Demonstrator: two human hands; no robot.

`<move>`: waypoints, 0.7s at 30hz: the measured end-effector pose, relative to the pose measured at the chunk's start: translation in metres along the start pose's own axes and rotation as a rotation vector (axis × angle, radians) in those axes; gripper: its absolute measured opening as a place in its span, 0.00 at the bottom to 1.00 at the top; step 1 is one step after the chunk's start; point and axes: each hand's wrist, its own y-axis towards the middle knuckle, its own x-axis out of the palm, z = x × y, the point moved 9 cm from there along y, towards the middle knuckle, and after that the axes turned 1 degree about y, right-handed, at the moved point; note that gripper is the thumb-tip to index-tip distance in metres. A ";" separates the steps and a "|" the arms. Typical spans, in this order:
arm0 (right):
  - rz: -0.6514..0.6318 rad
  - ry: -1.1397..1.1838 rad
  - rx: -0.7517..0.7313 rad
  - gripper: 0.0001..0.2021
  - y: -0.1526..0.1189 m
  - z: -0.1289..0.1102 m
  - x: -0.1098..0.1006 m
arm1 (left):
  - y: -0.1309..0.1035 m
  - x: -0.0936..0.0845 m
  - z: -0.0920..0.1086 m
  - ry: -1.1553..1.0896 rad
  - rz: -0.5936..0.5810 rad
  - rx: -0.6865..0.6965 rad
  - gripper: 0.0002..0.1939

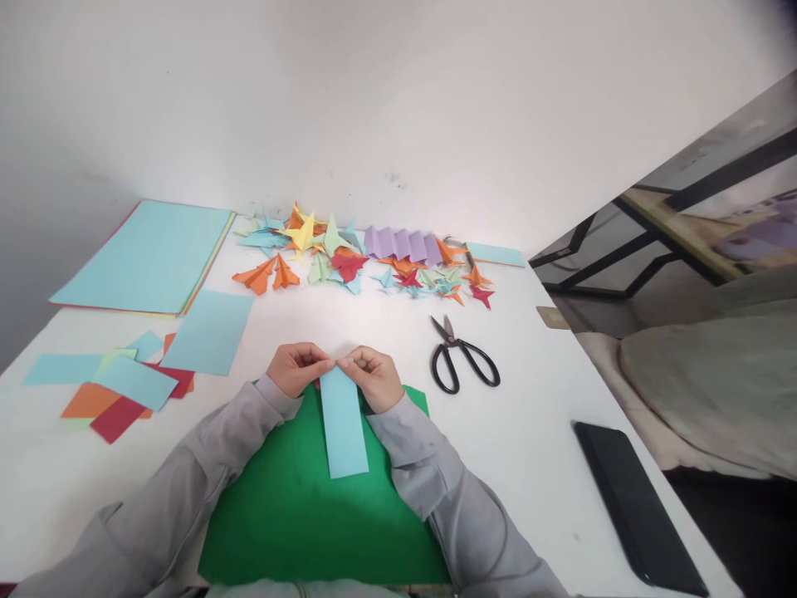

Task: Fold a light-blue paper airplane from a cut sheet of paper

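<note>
White tabletop (516, 473): green sheet (311, 523) at near edge; scissors (452, 342) and black slab (638, 507) on right. Large sheets (149, 257) and cut pieces (137, 382) on left; folded paper shapes (302, 232) along back.

1. Black-handled scissors (452, 340), blades parted, lie on the white worktop (516, 465).
2. A flat black object (638, 507) lies near the right edge.
3. Folded paper shapes (303, 233) crowd beside the wall (311, 100), a pleated purple sheet (402, 246) among them.
4. Far left, large stacked sheets (149, 257) show light blue on top.
</note>
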 end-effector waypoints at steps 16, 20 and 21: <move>0.060 0.041 -0.017 0.14 -0.002 0.000 -0.008 | -0.001 -0.001 -0.003 0.036 -0.019 -0.027 0.17; 0.066 0.031 -0.027 0.13 -0.001 0.002 -0.011 | 0.000 -0.001 -0.009 -0.025 -0.022 -0.022 0.20; 0.075 0.031 -0.029 0.14 0.000 0.004 -0.012 | 0.000 -0.001 -0.011 -0.046 -0.019 -0.038 0.21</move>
